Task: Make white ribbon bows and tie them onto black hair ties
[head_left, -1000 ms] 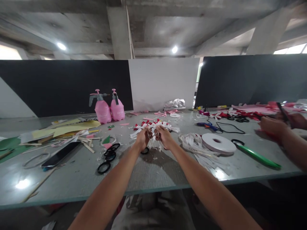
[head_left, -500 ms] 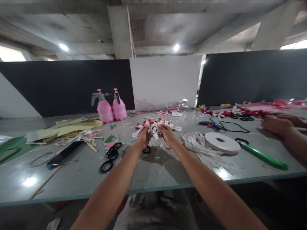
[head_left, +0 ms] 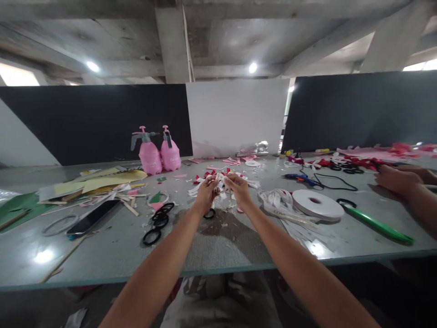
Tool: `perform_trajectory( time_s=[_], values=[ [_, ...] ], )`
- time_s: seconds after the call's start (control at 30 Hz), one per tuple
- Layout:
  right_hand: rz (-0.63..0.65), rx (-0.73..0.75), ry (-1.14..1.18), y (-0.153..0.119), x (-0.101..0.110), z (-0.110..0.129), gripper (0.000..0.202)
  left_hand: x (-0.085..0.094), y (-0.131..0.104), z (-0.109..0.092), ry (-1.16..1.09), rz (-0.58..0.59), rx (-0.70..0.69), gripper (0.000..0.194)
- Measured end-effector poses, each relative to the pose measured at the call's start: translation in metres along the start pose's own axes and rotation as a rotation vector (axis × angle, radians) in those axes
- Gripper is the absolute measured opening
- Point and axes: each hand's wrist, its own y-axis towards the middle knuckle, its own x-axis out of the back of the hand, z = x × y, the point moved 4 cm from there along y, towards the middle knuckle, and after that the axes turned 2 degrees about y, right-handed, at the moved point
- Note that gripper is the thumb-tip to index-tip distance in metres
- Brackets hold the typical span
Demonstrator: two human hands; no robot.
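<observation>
Both my hands are close together over the middle of the table. My left hand (head_left: 205,195) is closed, its thumb and fingers pinching a short white ribbon (head_left: 221,181). The fingertips of my right hand (head_left: 240,190) pinch the other side of that ribbon; its exact shape is too small to make out. Behind and around my hands lie red and white ribbon pieces (head_left: 253,183), some of them printed. A black ring (head_left: 209,213), perhaps a scissors handle, shows beside my left wrist, the rest of it hidden.
To the left lie black-handled scissors (head_left: 152,236), a phone (head_left: 94,217) and paper sheets (head_left: 112,181). Two pink spray bottles (head_left: 150,158) stand behind. On the right are a white ribbon roll (head_left: 329,210), a blue glue gun (head_left: 300,178), a green tool (head_left: 378,223) and a co-worker's hand (head_left: 398,180).
My fingertips have shifted slightly inward, and the white ribbon between them shows more plainly. The co-worker's hand has barely moved.
</observation>
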Motion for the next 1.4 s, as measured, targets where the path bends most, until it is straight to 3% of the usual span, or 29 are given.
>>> perform_trajectory(
  time_s=[0.13,0.3,0.53,0.73,0.87,1.1,1.23,1.4],
  values=[
    [0.017,0.041,-0.012,0.001,0.0,0.0,0.026,-0.001,-0.002,0.0,0.239,0.021,-0.05,0.048],
    [0.089,-0.086,-0.098,-0.001,-0.001,-0.008,0.033,-0.006,-0.004,-0.002,0.5,0.074,-0.235,0.043],
    [0.025,-0.139,-0.058,-0.001,0.002,-0.009,0.036,-0.008,-0.009,-0.009,0.54,0.089,-0.372,0.04],
    [-0.079,-0.304,0.149,-0.002,0.001,-0.024,0.037,-0.01,-0.016,-0.016,0.625,0.11,-0.454,0.034],
    [-0.018,-0.279,0.111,-0.002,0.001,-0.023,0.035,-0.01,-0.017,-0.017,0.687,0.082,-0.499,0.03],
    [0.14,-0.257,-0.101,-0.002,0.001,-0.024,0.037,-0.007,-0.018,-0.02,0.595,0.028,-0.455,0.027],
    [0.242,-0.416,0.006,-0.006,0.0,-0.02,0.034,-0.005,-0.014,-0.017,0.56,0.044,-0.393,0.032],
    [0.373,-0.609,0.197,-0.012,-0.003,-0.014,0.036,-0.002,-0.006,-0.008,0.293,0.123,-0.144,0.042]
  ],
)
